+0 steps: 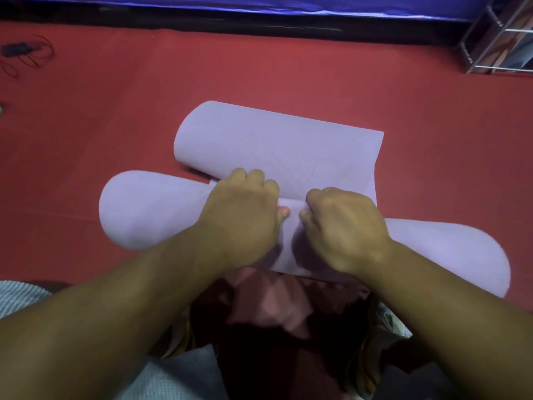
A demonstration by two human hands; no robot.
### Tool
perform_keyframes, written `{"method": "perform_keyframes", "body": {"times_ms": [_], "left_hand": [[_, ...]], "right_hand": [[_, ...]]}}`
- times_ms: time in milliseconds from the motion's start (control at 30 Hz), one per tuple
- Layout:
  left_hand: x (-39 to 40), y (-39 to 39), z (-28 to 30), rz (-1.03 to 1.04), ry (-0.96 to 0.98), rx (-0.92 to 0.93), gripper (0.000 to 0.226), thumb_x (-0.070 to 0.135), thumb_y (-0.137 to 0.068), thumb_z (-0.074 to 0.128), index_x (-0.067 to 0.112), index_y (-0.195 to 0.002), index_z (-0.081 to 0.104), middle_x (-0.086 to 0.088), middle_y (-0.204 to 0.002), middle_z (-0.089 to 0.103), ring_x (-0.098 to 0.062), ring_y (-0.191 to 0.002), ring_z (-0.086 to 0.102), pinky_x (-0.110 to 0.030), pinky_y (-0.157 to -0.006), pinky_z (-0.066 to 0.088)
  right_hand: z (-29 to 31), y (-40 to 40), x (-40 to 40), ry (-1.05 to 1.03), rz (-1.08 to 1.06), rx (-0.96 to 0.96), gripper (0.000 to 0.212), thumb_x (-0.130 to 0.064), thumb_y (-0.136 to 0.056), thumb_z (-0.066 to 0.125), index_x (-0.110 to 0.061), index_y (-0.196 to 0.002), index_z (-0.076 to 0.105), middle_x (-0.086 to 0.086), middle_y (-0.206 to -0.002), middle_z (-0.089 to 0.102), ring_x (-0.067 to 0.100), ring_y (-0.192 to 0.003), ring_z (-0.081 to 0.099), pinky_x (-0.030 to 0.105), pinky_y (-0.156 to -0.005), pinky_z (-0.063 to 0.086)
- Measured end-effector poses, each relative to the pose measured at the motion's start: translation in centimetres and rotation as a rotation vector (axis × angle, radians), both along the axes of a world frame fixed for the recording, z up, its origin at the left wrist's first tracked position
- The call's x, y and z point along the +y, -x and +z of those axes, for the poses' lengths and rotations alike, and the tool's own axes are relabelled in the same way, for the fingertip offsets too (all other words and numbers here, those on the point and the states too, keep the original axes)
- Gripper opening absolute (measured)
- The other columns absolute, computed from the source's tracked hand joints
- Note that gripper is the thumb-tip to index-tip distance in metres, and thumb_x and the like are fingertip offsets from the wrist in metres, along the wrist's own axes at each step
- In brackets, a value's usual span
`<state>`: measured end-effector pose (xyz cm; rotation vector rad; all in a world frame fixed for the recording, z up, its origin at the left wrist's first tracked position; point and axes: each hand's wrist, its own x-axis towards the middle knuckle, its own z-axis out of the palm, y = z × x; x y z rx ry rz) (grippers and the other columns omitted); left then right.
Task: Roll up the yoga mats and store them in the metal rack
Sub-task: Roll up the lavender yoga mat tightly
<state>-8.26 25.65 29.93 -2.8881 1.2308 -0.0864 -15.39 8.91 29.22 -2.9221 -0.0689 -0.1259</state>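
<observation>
Mid-roll: left hand and right hand gripping lilac yoga mat, partly unrolled; metal rack awaiting.

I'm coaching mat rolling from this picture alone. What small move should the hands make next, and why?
Probably roll the thick roll forward once more. Both the left hand and the right hand grip the purple yoga mat at the roll's middle, and a short flat stretch still lies ahead on the red floor. The metal rack waits far right.
</observation>
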Motion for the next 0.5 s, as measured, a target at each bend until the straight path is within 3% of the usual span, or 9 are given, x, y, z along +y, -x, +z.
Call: {"method": "perform_keyframes", "body": {"times_ms": [67,133,200,333,433,500], "left_hand": [[0.10,0.30,-0.13,-0.067,0.004,0.035,0.039,0.046,-0.092,0.031,0.014,-0.090,0.055,-0.011,-0.092,0.057,-0.033,-0.085,0.051,-0.042,-0.076,0.040],[0.35,0.30,-0.09,-0.022,0.023,0.255,0.024,0.043,-0.098,0.040,0.020,-0.089,0.041,-0.004,-0.095,0.048,-0.029,-0.089,0.047,-0.040,-0.077,0.036],[0.53,0.06,0.05,0.033,0.004,0.388,0.028,0.043,-0.099,0.047,0.023,-0.087,0.033,-0.002,-0.096,0.045,-0.026,-0.091,0.045,-0.037,-0.077,0.034],[0.31,0.11,0.51,-0.022,-0.035,0.240,0.033,0.053,-0.098,0.045,0.023,-0.089,0.035,-0.005,-0.103,0.049,-0.027,-0.104,0.048,-0.039,-0.087,0.039],[0.35,0.42,0.42,-0.009,-0.034,0.249,0.038,0.060,-0.097,0.043,0.023,-0.090,0.035,-0.002,-0.101,0.050,-0.026,-0.102,0.047,-0.036,-0.078,0.033],[0.21,0.65,0.37,0.030,-0.077,0.317,0.049,0.069,-0.090,0.049,0.023,-0.082,0.035,0.006,-0.089,0.047,-0.022,-0.090,0.046,-0.034,-0.073,0.031]], "right_hand": [[-0.07,-0.03,0.05,0.005,0.009,0.010,0.029,-0.036,-0.094,0.028,-0.020,-0.070,0.029,0.006,-0.075,0.053,0.034,-0.072,0.051,0.035,-0.064,0.026],[-0.07,-0.04,0.25,0.001,0.036,0.020,0.028,-0.040,-0.086,0.017,-0.023,-0.063,0.020,-0.003,-0.063,0.035,0.029,-0.064,0.038,0.034,-0.061,0.025],[-0.03,-0.04,0.31,0.006,0.048,0.030,0.027,-0.042,-0.081,0.013,-0.024,-0.061,0.018,-0.006,-0.060,0.025,0.027,-0.061,0.033,0.034,-0.059,0.024],[0.40,-0.27,0.59,0.047,0.008,0.110,0.038,-0.041,-0.084,0.015,-0.018,-0.058,0.031,-0.003,-0.056,0.030,0.028,-0.063,0.038,0.034,-0.060,0.026],[0.56,-0.61,0.59,0.083,-0.001,0.141,0.037,-0.040,-0.084,0.023,-0.017,-0.058,0.035,-0.002,-0.058,0.034,0.027,-0.065,0.041,0.035,-0.059,0.026],[0.45,-0.69,0.76,0.098,0.005,0.172,0.036,-0.040,-0.083,0.022,-0.017,-0.058,0.035,-0.001,-0.059,0.035,0.028,-0.066,0.042,0.035,-0.059,0.026]]}}
